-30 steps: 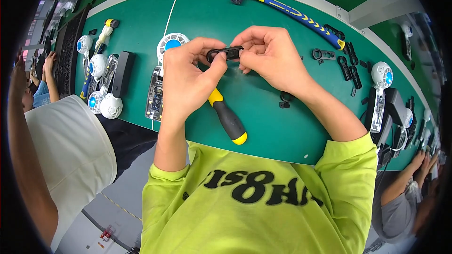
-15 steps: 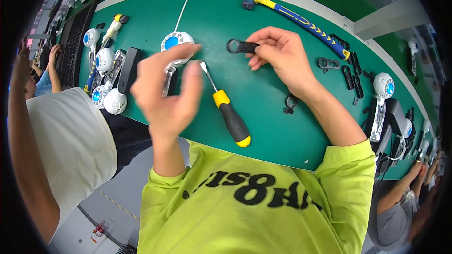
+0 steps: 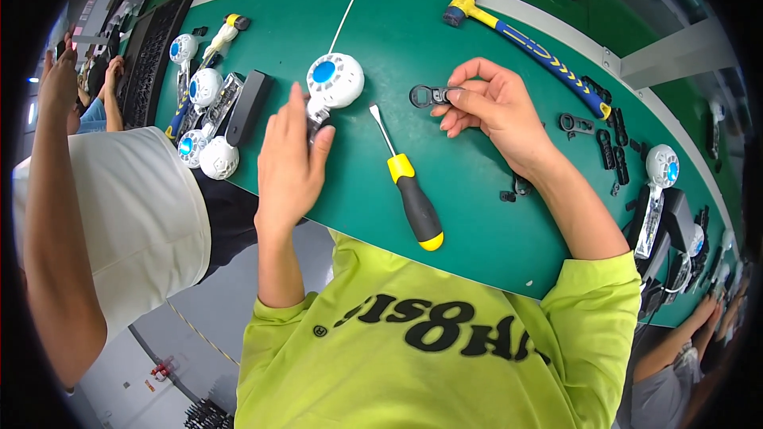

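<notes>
My left hand (image 3: 288,160) is closed around the handle of a white handheld fan (image 3: 343,83). Its round vented head with a blue centre shows beyond my fingers, while most of the handle is hidden. Between thumb and fingertips, my right hand (image 3: 489,107) pinches a small black plastic part with a ring end (image 3: 429,96), held above the green table. A flat-blade screwdriver (image 3: 415,205) with a black and yellow handle lies between my hands, touched by neither.
A blue and yellow mallet (image 3: 540,51) lies at the back right. Several black plastic parts (image 3: 606,147) are scattered beyond my right forearm. White fans (image 3: 205,87) lie at the left, another fan (image 3: 661,166) at the right. A co-worker in a white shirt (image 3: 135,222) is at my left.
My left hand has come down from above the fan and closed on its handle. The right hand still holds the black part, now with its ring turned more to view. The whole view has shifted slightly.
</notes>
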`<act>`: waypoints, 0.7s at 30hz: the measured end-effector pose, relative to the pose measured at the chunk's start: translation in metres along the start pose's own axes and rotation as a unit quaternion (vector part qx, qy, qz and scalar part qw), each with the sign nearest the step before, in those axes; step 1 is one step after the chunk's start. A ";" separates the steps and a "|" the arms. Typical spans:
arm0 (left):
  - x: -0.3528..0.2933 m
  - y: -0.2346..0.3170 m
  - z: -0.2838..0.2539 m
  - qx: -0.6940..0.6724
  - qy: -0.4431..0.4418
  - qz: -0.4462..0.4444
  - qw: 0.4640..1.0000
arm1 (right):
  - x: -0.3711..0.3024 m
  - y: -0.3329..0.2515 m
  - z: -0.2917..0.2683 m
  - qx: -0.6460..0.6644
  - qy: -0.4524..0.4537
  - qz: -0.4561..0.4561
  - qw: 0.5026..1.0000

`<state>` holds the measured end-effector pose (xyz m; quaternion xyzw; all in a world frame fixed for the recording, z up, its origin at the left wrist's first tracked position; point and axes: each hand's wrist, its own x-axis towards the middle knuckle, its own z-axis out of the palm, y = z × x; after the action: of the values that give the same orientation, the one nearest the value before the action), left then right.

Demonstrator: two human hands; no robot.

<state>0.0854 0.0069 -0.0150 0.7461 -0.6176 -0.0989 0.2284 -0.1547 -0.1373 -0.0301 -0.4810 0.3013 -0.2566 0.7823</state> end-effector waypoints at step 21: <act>0.034 -0.015 -0.007 -0.598 -0.126 -0.059 0.789 | -0.002 0.000 0.002 0.074 -0.046 -0.003 0.996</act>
<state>0.1086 -0.0223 -0.0110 0.4759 -0.4131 -0.5551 0.5428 -0.1548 -0.1345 -0.0283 -0.4341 0.2438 -0.2585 0.8278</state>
